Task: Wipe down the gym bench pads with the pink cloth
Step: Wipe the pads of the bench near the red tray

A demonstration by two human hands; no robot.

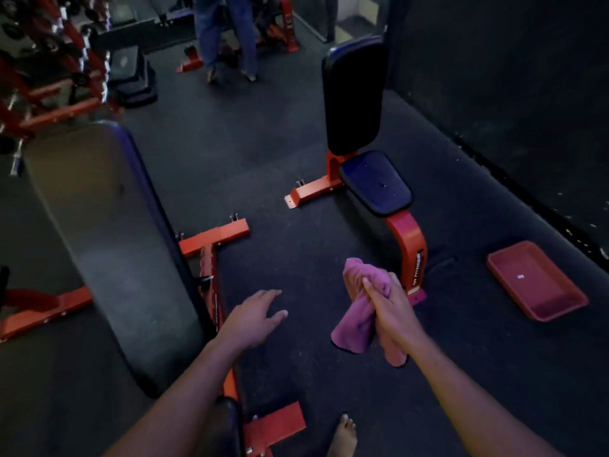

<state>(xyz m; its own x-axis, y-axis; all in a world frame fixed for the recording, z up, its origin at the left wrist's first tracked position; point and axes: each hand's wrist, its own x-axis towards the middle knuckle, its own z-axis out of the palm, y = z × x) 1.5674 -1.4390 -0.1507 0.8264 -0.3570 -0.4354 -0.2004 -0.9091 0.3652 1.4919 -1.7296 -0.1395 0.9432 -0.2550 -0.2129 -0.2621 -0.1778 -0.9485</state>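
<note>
My right hand (389, 305) grips the bunched pink cloth (357, 328) in the air above the dark floor, and the cloth's ends hang below my fingers. My left hand (255, 316) hovers with fingers spread and holds nothing, just right of a long black bench pad (108, 245) on an orange frame. Ahead stands an upright seat bench with a black back pad (354, 94) and a small black seat pad (375, 183). Neither hand touches a pad.
A shallow red tray (537, 282) lies on the floor at the right. Orange bench feet (214, 239) stick out across the floor between the benches. A dumbbell rack (49, 61) fills the far left. A person's legs (227, 34) stand at the back. My bare foot (342, 437) shows below.
</note>
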